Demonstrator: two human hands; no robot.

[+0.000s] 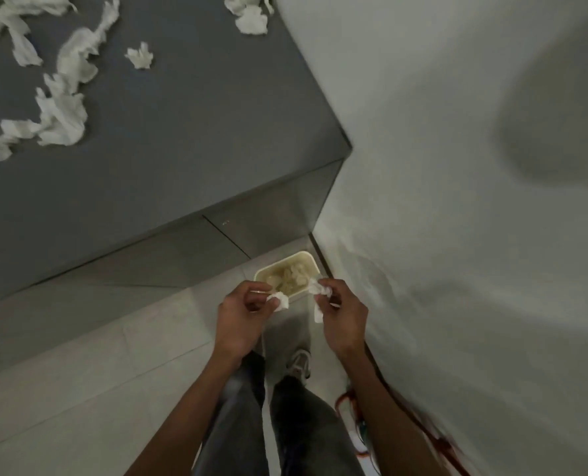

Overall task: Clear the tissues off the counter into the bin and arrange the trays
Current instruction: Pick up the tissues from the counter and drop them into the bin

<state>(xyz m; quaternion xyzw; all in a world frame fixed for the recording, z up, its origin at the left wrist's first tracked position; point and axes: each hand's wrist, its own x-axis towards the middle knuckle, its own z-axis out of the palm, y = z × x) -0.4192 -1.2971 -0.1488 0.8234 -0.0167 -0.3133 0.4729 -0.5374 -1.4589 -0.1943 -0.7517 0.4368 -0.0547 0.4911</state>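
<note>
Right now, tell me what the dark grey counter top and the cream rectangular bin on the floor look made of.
Dark grey counter top: probably matt laminate or stone; even colour, no glare. Cream rectangular bin: likely smooth plastic; thin rim, rounded corners.

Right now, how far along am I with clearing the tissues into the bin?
Done: some binned tissues already lie in the bin. In hand: the left hand holds a tissue and the right hand a second tissue above it. Left: many crumpled tissues on the counter. No trays in view.
</note>
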